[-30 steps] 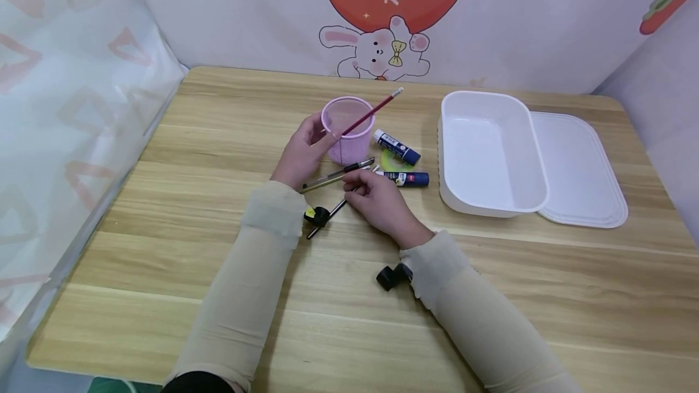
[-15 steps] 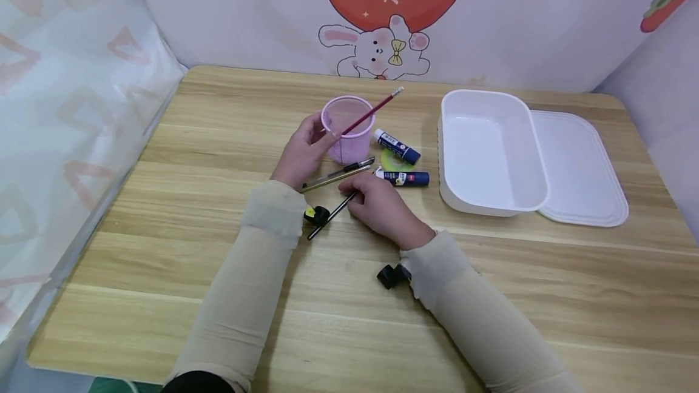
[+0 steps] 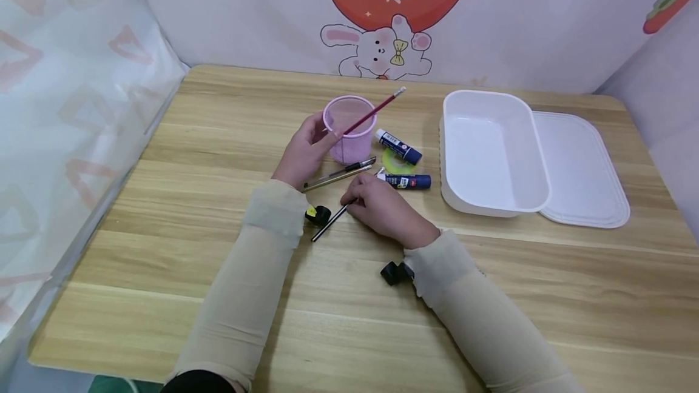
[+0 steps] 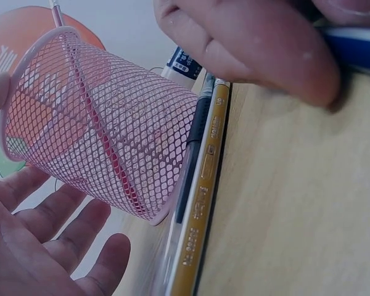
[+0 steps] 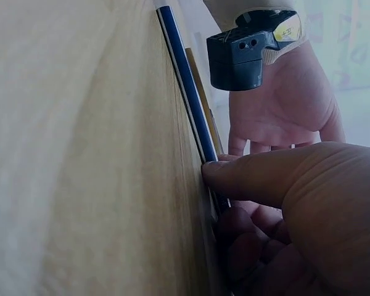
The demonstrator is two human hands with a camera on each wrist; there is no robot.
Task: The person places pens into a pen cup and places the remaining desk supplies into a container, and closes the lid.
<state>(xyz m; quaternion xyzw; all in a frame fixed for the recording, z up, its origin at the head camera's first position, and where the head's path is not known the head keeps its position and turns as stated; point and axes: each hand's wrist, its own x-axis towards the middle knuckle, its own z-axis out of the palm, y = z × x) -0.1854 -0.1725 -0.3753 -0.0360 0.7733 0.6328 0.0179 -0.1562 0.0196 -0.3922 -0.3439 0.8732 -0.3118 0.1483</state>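
Note:
My left hand [image 3: 306, 147] holds the side of a pink mesh pen cup [image 3: 352, 147], thumb at its rim and fingers along its wall. A red pencil [image 3: 377, 111] leans inside the cup with its eraser end up. My right hand [image 3: 382, 208] pinches a dark blue, white-striped pencil [image 5: 188, 86] between thumb and fingertips, low over the wooden table. Its far end is hidden by the hand. Between the hands and in front of the cup, a yellow pencil [image 4: 203, 197] and a black-gripped clear pen [image 4: 197, 123] lie side by side.
Right of the cup lie two glue sticks [image 3: 398, 146] and a roll of green tape [image 3: 395, 162]. Farther right stands a white open box [image 3: 491, 156], beside a white lid [image 3: 584, 168] lying flat. A printed cloth [image 3: 262, 17] hangs behind the table [image 3: 164, 247].
My right hand's fingertips have slid a little toward the near end of the blue striped pencil. My left hand and the cup have stayed in place.

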